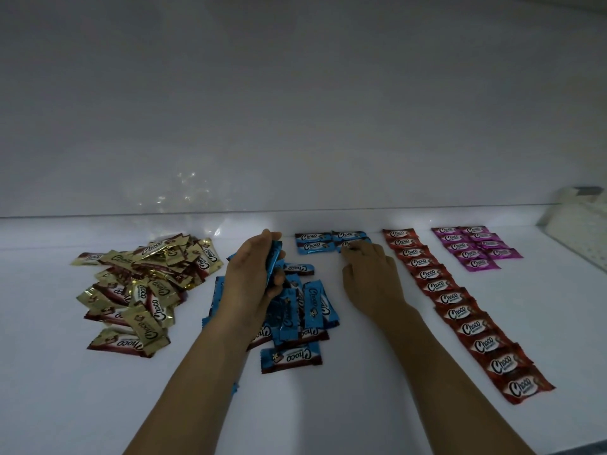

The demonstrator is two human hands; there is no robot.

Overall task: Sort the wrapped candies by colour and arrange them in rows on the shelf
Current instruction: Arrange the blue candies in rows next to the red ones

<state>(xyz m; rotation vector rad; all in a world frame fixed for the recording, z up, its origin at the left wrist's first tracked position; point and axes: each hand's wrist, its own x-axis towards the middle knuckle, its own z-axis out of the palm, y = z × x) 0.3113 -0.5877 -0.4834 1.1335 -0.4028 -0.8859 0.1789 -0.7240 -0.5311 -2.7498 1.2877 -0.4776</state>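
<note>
Head view: above the blue pile [295,310] on the shelf [361,405], the left hand [253,274] grips blue candies [275,257] in curled fingers. Right of the pile, the right hand [371,277] touches the blue rows [315,243]; pinching or pressing, I can't tell. A gold pile [141,284] lies left of it, a red row [460,310] and purple rows [473,246] farther right.

Twelve red candies [447,297], nine purple candies [473,246], four blue candies [313,238] rowed.

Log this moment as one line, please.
left hand: grips blue foil-wrapped candies | right hand: touches blue candy row | gold foil candy pile: unsorted
</note>
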